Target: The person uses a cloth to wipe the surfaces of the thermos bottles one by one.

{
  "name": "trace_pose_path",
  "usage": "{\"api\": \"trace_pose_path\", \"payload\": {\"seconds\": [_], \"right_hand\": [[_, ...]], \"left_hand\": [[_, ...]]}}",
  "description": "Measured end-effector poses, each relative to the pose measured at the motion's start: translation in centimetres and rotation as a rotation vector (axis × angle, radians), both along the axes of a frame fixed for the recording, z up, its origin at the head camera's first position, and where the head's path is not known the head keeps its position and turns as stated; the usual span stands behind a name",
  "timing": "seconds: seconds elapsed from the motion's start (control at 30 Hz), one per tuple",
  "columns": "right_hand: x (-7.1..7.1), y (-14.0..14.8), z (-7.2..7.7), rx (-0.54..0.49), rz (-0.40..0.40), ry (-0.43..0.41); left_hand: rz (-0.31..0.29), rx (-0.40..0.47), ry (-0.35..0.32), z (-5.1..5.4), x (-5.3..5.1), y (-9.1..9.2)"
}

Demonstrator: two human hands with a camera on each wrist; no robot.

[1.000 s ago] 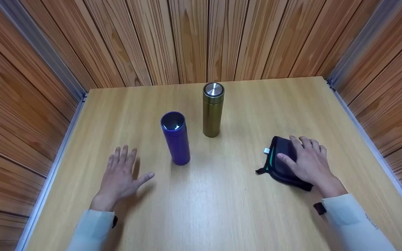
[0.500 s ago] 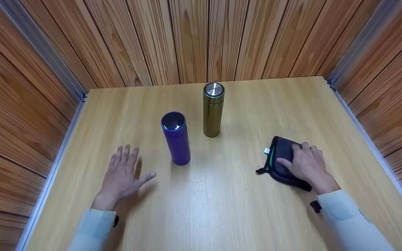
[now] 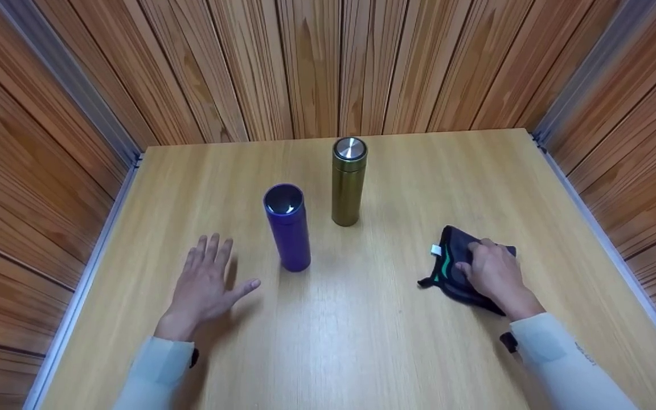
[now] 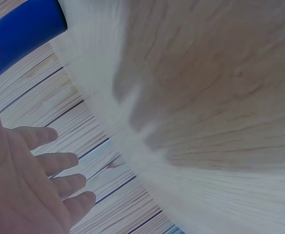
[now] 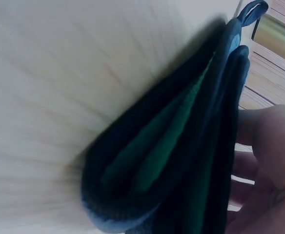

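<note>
The right hand (image 3: 497, 274) pinches the top layer of a dark folded cloth pouch (image 3: 458, 285) with a green inner edge, at the right of the table. In the right wrist view, the pouch (image 5: 181, 146) shows green between its folds, and the fingers (image 5: 245, 180) lie against its outer side. The left hand (image 3: 201, 285) hovers over the table with fingers straight and thumb spread, holding nothing. Just right of it stands a purple bottle (image 3: 291, 239); in the left wrist view that bottle (image 4: 30, 29) looks blue, beyond the thumb.
A gold bottle (image 3: 347, 191) with a silver lid stands upright behind and right of the purple one. The light wooden table (image 3: 339, 341) is bounded by wood-panelled walls at the back and both sides, with grey metal strips along the side edges.
The right hand's fingers have drawn in from lying spread on the pouch to pinching it, and its top has bunched up. The left hand has shifted slightly to the right.
</note>
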State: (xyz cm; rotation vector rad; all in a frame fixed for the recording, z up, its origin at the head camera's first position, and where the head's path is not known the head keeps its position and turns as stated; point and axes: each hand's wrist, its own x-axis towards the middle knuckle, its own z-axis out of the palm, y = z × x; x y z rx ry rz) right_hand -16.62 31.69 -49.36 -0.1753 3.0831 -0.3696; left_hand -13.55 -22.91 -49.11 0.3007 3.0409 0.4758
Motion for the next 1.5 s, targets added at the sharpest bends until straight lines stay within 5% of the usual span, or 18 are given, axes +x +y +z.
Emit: {"api": "trace_pose_path", "payload": {"seconds": [0.23,0.87,1.5], "right_hand": [[0.1,-0.1,-0.2,-0.037,0.000,0.126],[1.2,-0.6,1.1,-0.146,-0.019,0.173],[1.9,-2.4,1.7,-0.251,0.014,0.273]], "left_hand": [[-0.008,0.009,0.029,0.4,-0.4,0.5],[-0.016,0.082,0.037,2.1,-1.3,1.8],[-0.095,0.281,0.279,4.3,-2.3,3.9]]}}
